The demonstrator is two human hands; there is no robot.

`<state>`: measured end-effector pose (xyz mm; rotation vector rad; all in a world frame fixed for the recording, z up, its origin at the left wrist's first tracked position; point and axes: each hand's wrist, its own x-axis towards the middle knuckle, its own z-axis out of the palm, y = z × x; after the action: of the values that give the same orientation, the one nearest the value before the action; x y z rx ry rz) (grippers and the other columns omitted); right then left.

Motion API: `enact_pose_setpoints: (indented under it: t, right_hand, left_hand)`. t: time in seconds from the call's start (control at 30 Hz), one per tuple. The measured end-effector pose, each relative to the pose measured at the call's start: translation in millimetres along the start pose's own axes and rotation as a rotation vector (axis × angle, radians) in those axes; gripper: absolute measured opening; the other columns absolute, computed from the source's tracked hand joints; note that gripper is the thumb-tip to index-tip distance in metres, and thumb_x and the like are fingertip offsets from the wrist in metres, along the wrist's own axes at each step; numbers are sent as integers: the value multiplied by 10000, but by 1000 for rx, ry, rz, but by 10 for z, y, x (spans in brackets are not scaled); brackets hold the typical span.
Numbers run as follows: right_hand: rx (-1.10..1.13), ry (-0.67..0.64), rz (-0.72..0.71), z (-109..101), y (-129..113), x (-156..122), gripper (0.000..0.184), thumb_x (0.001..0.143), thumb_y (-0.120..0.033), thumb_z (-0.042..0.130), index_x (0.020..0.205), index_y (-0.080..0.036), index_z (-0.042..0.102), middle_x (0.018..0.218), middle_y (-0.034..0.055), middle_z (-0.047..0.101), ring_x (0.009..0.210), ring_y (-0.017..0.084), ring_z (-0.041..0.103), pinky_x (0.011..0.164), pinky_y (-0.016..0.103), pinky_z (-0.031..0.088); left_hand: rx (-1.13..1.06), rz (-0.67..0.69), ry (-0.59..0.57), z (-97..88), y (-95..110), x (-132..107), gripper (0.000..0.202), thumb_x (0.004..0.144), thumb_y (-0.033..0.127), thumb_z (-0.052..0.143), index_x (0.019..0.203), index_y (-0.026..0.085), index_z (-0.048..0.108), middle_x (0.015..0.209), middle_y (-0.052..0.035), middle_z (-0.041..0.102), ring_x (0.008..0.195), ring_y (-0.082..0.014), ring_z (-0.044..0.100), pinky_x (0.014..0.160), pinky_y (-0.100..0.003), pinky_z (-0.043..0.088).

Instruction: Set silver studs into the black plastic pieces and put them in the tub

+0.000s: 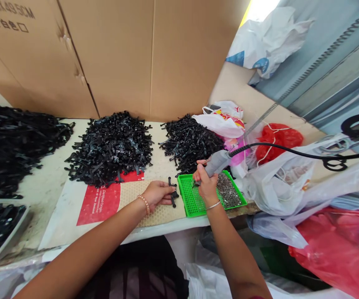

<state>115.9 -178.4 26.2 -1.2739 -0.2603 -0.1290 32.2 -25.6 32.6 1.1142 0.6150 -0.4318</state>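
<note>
Left hand [157,194]: thumb and fingertips pinched on a slim black plastic bracket [174,195], low over the bench and just beside the tray's left edge. One piece or two crossed, I cannot tell.

Right hand [207,187]: fingers wrapped round a grey corded power screwdriver [216,162], its working end slanting down over the green perforated tray [193,202]. My fingers hide much of that end; whether the bit carries a fastener, I cannot tell.

Step in hand, as I judge it: picking up a fastener with the driver while the bracket waits in my other hand. The next move would call for a steady pinch, and the bit brought square to the bracket without knocking the tray's rim.

Counts. Drivers: one, with one black cable [294,150]. Trays: one, with one heap of small metal fasteners [228,192] at its right side, too many to number. Loose black parts: three heaps on the bench, the left heap [14,145], the middle heap [111,145] and the right heap [195,141], plus one pale bin [24,215] at lower left holding more. Bracelets: two, one on each wrist.
</note>
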Motion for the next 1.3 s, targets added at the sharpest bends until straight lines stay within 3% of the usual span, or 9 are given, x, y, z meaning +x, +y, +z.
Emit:
enact_pose_setpoints:
  t: [0.33, 0.6, 1.13, 1.3]
  right_hand:
    - [13, 18, 16, 24, -26, -1, 298, 729, -410, 738, 889, -213, 581, 469, -99, 409, 394, 93, 355, 425, 233, 315]
    - [9, 18, 21, 19, -23, -10, 298, 732, -409, 730, 895, -212, 577, 473, -99, 411, 400, 90, 361, 433, 231, 324]
    - [-62, -37, 31, -21, 58, -12, 289, 755, -415, 708, 892, -219, 544, 530, -89, 446, 416, 90, 376, 431, 237, 332]
    - [-25, 6, 7, 14, -69, 0, 312, 751, -413, 715, 940, -208, 575, 495, -100, 413, 417, 87, 372, 446, 230, 327]
  left_hand:
    - [15, 3, 13, 28, 20, -32, 134, 777, 84, 717, 689, 93, 617, 699, -84, 694, 553, -133, 633, 523, -241, 553]
    - [79, 117, 78, 83, -64, -48, 187, 762, 66, 724, 674, 116, 567, 610, -17, 631, 514, -109, 596, 474, -204, 530]
    - [13, 26, 50, 105, -61, 13, 216, 719, 130, 789, 696, 110, 576, 667, -76, 682, 539, -137, 635, 522, -241, 557]
    - [14, 14, 44, 108, -40, 6, 174, 767, 79, 726, 695, 108, 571, 667, -77, 687, 537, -139, 635, 504, -238, 549]
